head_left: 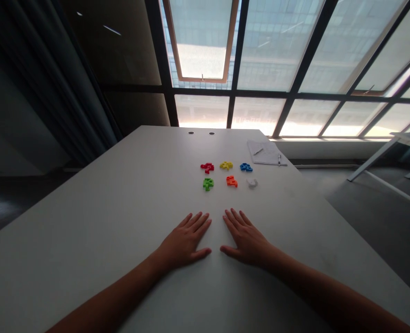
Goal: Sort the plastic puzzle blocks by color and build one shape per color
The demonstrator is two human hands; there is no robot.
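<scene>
"Here we go, eyes on the white surface! What's the left hand up to?"

"Palm down, wide open, fingers stretched toward the far edge, thumb out to the side. It grips nothing and touches only the surface."

"And the right hand?"

"A mirror picture! Flat, fully open, nothing in its hold, palm on the surface just beside the left, thumbs pointing at each other with a gap between them."

"Now the count, please!"

"Six small pieces, one of each colour, two rows of three! They sit between the fingertips and the far edge, nearer the right edge than the left."

"Call the back row!"

"Left to right: red piece, yellow piece, blue piece. That's the row closer to the far edge."

"And the front?"

"Green piece, orange piece, white piece, all apart from one another and from both hands, the white one closest to the right edge."

"Anything by the far right corner?"

"Paper, near that corner and close along the right edge, with two pens on it, well apart."

"And right at the far edge?"

"Two round holes, side by side, set into the surface!"
</scene>
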